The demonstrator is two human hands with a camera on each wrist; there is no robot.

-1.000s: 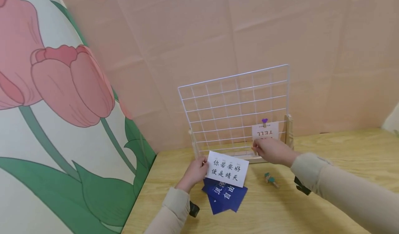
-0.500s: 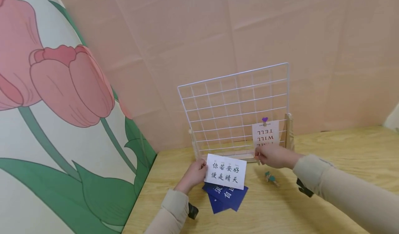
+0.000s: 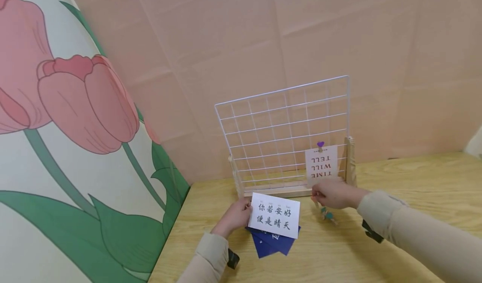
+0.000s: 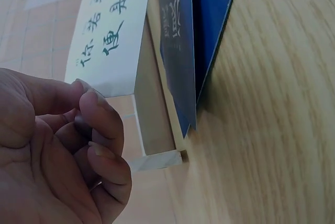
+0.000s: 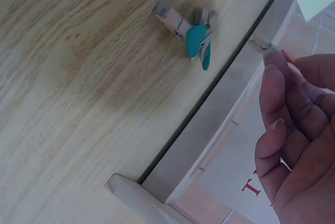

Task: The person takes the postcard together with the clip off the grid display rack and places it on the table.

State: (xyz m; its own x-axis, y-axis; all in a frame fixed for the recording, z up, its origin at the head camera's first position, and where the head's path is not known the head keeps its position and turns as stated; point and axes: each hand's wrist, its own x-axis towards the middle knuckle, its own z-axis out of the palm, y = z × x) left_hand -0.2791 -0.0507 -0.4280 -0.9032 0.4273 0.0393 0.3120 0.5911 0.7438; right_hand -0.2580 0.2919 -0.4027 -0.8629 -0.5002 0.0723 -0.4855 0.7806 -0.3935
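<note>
My left hand (image 3: 234, 217) pinches the left edge of a white card (image 3: 274, 222) with black handwritten characters, held tilted above the blue cards (image 3: 273, 247). In the left wrist view, thumb and index finger meet at that card's corner (image 4: 112, 72). Between the thumb and index fingertips of my right hand (image 3: 333, 192) is a small wooden clothespin (image 5: 259, 45) with a bit of orange at its end. That hand is just below a pale card (image 3: 321, 163) with red letters, hung upside down by a clip with a purple heart (image 3: 320, 144).
A white wire grid (image 3: 281, 90) stands in a wooden base (image 3: 280, 192) at the back of the table (image 3: 395, 228). Clothespins with teal tops (image 3: 329, 216) lie together in front of it. A peach cloth (image 3: 244, 44) hangs behind; a tulip-painted wall (image 3: 75, 99) borders the left.
My right hand has moved down and slightly right with the clothespin, uncovering more of the hung card's letters. My left hand has lowered the white card, hiding more of the blue cards.
</note>
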